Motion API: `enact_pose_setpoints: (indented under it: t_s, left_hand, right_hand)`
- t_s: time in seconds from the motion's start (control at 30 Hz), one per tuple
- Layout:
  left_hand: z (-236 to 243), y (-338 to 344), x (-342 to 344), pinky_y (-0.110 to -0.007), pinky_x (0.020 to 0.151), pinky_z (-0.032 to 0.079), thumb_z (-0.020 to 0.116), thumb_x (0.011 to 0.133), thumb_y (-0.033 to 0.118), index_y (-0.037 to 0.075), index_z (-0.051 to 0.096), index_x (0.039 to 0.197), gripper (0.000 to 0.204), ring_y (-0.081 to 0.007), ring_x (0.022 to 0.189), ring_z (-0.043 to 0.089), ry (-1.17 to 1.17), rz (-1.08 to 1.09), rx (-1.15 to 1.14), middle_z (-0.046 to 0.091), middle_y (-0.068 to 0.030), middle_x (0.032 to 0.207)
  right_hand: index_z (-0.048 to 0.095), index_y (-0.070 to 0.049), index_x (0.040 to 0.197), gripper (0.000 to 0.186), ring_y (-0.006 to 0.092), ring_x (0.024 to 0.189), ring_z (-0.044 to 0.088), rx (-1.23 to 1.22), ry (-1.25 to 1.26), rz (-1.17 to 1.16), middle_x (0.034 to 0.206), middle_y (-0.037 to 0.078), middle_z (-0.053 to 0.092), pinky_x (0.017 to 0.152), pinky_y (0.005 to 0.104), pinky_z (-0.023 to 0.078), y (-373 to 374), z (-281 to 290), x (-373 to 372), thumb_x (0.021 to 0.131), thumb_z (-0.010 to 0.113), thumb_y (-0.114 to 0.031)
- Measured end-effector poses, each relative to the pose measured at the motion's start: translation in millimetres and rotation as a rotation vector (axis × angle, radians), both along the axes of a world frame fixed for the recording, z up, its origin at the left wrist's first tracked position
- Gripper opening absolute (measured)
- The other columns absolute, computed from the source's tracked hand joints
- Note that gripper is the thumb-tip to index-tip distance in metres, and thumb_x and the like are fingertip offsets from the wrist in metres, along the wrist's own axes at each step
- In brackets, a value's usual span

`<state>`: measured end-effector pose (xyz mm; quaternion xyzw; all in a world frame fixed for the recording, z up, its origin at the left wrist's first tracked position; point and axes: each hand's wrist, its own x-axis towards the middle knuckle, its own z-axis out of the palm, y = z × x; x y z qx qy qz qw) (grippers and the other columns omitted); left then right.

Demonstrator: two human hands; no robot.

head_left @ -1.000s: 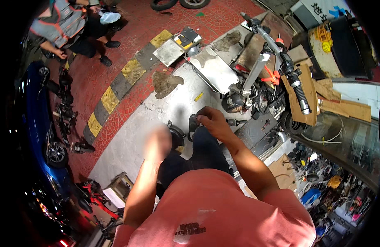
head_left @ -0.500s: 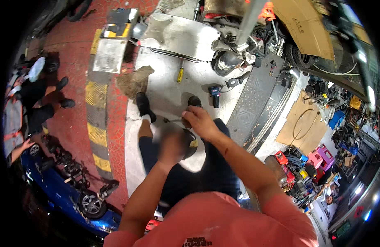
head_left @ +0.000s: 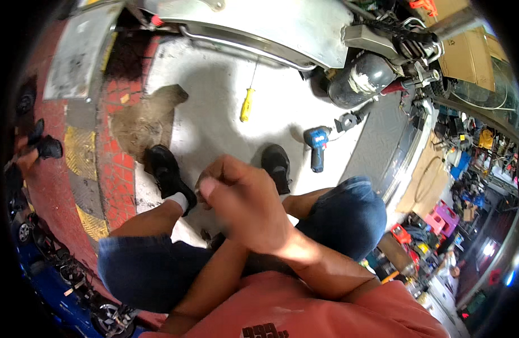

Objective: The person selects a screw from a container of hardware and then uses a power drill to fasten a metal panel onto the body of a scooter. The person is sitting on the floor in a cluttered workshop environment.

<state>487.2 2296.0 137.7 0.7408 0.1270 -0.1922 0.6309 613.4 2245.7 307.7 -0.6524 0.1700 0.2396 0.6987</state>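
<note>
My right hand [head_left: 240, 211], smeared by motion, reaches leftward across my body with its fingers curled; what they hold, if anything, is too blurred to name. Beneath it my left forearm [head_left: 220, 276] angles up from below, its hand hidden behind the right one. A small dark object [head_left: 214, 239] shows low between my legs, partly covered. On the pale floor beyond lie a yellow-handled screwdriver [head_left: 247, 104] and a blue cordless power tool [head_left: 317, 149]. A silver scooter deck [head_left: 259, 25] stands above them, beside a worn dark wheel [head_left: 361, 79].
A dirty cloth [head_left: 141, 121] lies by my left shoe [head_left: 165, 174]. Further left are a striped kerb [head_left: 79, 146], another person's legs [head_left: 31, 152] and a blue vehicle [head_left: 51, 304]. A grey ramp [head_left: 372, 146] and piled tools, boxes and parts [head_left: 462, 186] line the right side.
The view has swung and dropped closer to the floor, with my knees now bent wide. My right hand has moved across the left one, covering it.
</note>
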Motion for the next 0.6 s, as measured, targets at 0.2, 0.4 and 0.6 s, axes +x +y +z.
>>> enact_pose_setpoints:
  t_s: [0.2, 0.4, 0.6]
  left_hand:
    - [8.3, -1.0, 32.7, -0.035, 0.06, 0.044, 0.049, 0.099, 0.014, 0.005, 0.062, 0.091, 0.017, -0.0195, 0.063, 0.049, -0.378, 0.012, 0.049, 0.056, -0.0074, 0.074]
    - [5.5, -2.3, 33.4, -0.031, 0.069, 0.047, 0.045, 0.101, 0.016, 0.006, 0.064, 0.101, 0.021, -0.0161, 0.079, 0.055, -0.131, 0.012, -0.021, 0.061, -0.0058, 0.087]
    - [-0.2, 5.8, -5.0, -0.034, 0.076, 0.05, 0.046, 0.103, 0.024, 0.007, 0.063, 0.107, 0.025, -0.0186, 0.087, 0.058, 0.023, 0.045, -0.162, 0.063, -0.0074, 0.095]
  right_hand:
    - [0.063, -0.003, 0.101, 0.018, 0.0251, 0.072, 0.063, -0.47, -0.895, 0.128, 0.086, 0.011, 0.062, 0.071, 0.0381, 0.052, 36.9, 13.9, -43.3, 0.092, 0.065, -0.018]
    - [0.063, -0.001, 0.098, 0.024, 0.0389, 0.083, 0.065, -0.659, -1.086, 0.115, 0.091, 0.017, 0.062, 0.074, 0.0506, 0.051, 34.1, 5.4, -88.2, 0.089, 0.067, -0.023]
    - [0.066, -0.001, 0.1, 0.025, 0.0413, 0.093, 0.067, -0.697, -1.095, 0.111, 0.099, 0.018, 0.067, 0.08, 0.0503, 0.053, 32.9, -3.4, -113.7, 0.089, 0.065, -0.024]
